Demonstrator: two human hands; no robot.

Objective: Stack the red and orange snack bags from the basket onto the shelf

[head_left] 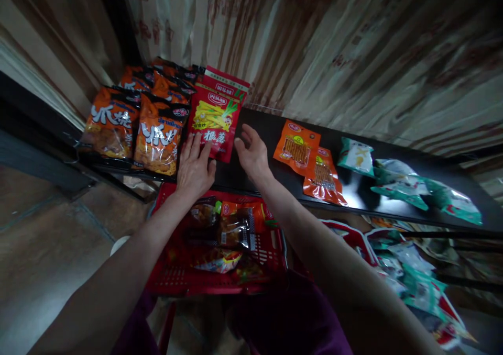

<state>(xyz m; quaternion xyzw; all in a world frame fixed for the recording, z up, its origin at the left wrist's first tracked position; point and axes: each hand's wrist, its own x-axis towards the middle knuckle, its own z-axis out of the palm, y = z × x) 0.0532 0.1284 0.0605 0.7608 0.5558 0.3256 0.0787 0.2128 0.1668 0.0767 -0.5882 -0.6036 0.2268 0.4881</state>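
Observation:
On the black shelf (251, 174), a red snack packet (215, 111) with yellow strips printed on it lies over another red one. My left hand (195, 167) rests on its lower left edge, fingers spread and holding nothing. Just right of the packet is my right hand (252, 153), its fingers apart and its palm turned toward the packet, with nothing in it. Several orange and black snack bags (157, 135) stand to the left, close to my left fingers.
Two orange packets (297, 148) and several green and white bags (356, 157) lie along the shelf to the right. Below sits a red basket (271, 250) of mixed packets. More red baskets (448, 308) are at the lower right. Behind the shelf hangs a patterned curtain (298, 46).

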